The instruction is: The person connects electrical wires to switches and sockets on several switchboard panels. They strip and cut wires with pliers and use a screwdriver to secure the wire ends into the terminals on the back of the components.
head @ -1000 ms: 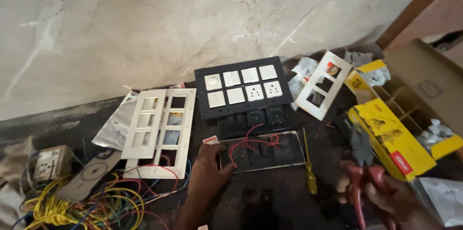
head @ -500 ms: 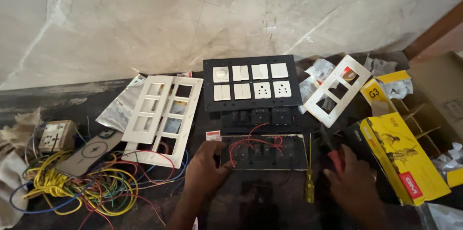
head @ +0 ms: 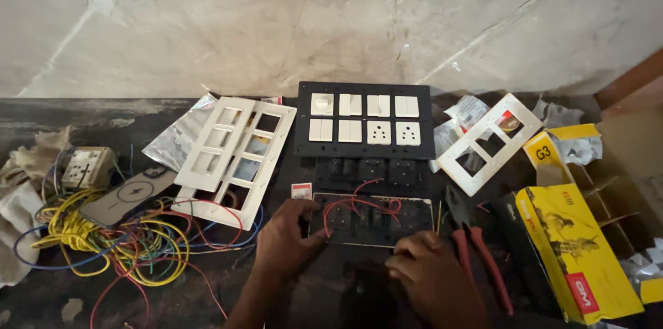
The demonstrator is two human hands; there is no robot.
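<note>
2 yellow boxes (head: 577,253) beside pliers (head: 476,253)

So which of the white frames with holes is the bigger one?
The white frame on the left, beside the tangled wires. It has two columns of many openings, while the small white frame on the right has only three.
</note>
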